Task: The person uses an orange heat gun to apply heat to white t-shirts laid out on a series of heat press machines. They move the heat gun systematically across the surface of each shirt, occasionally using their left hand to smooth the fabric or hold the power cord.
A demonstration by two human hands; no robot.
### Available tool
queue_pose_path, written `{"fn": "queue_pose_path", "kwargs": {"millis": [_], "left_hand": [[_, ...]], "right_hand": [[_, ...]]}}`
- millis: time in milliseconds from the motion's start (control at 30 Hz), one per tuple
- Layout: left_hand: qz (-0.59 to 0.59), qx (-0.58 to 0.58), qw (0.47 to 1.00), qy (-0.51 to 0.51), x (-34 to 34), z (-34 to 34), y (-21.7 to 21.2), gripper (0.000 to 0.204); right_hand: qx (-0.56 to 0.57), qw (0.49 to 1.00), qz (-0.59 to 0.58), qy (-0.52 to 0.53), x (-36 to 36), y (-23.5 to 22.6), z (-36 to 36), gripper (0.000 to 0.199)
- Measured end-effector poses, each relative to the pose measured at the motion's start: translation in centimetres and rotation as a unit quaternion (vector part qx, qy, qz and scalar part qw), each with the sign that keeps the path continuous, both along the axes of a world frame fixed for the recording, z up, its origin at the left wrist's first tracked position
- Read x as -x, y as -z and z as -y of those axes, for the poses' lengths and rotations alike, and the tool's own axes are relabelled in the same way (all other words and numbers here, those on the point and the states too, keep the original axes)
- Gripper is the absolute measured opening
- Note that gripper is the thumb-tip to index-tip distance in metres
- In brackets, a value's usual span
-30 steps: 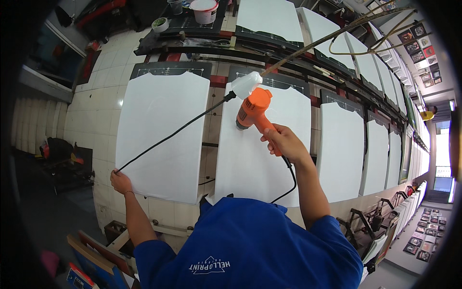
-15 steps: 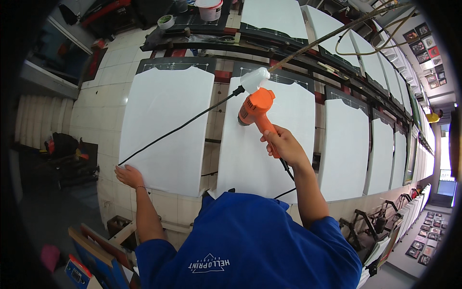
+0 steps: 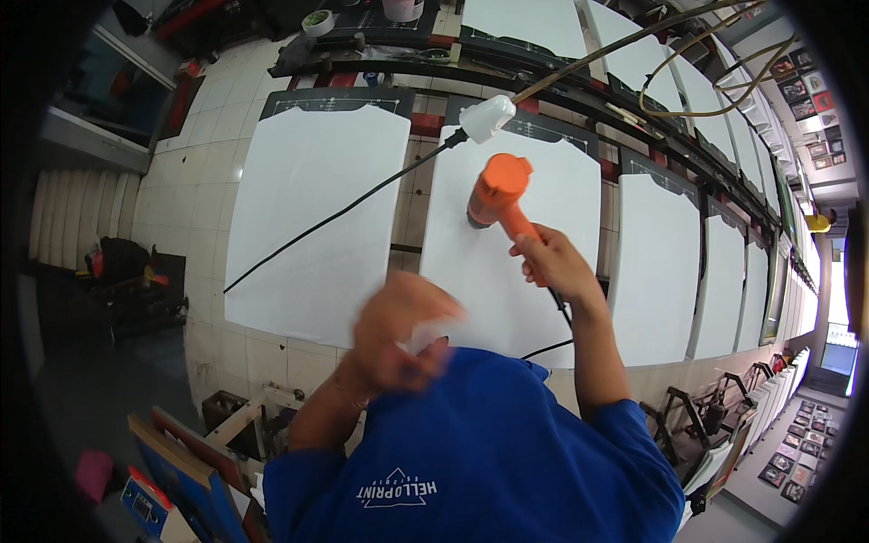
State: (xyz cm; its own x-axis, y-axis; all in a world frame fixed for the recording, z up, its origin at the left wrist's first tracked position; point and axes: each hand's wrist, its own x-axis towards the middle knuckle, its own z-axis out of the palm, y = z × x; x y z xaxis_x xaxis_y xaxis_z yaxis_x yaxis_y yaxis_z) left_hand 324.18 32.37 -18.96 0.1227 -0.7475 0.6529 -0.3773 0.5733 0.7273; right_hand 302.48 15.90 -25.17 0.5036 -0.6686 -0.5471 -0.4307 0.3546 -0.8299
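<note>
In my right hand [image 3: 557, 264] is an orange heat gun [image 3: 507, 181], gripped by its handle. Its dark nozzle points down toward the white cloth [image 3: 516, 281] spread over the middle board. My left hand [image 3: 394, 330], smeared by motion, is over the near left corner of that cloth, close to my blue shirt. Something white shows among its fingers; whether they pinch the cloth I cannot tell. Another white cloth [image 3: 312, 208] covers the board to the left. The gun's black cord [image 3: 561, 309] hangs below my right hand.
A white plug connector [image 3: 487, 118] hangs from a brown cable above the middle board, with a black cord [image 3: 344, 213] crossing the left cloth. More white-covered boards [image 3: 656, 262] line up to the right. Across the dark rail sits a green tape roll [image 3: 317, 23].
My left hand has come off the left cloth's near corner and moved right to the middle board. The heat gun has shifted slightly right in my right hand.
</note>
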Motion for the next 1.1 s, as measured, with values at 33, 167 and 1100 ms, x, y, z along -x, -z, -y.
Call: {"fn": "queue_pose_path", "kwargs": {"millis": [33, 167, 1100], "left_hand": [[0.017, 0.049, 0.995, 0.083, 1.4, 0.7, -2.0, 0.015], [-0.003, 0.145, 0.97, 0.198, 5.9, 1.4, -8.2, 0.017], [0.156, 0.168, 0.932, 0.281, 10.2, 3.5, -8.4, 0.017]], "right_hand": [[-0.006, 1.0, 0.003, 0.006, 0.5, -0.3, 0.2, 0.04], [0.042, 0.998, -0.051, 0.004, 1.7, -0.5, 0.0, 0.044], [0.084, 0.993, -0.019, 0.086, 1.9, 0.3, 6.4, 0.042]]}}
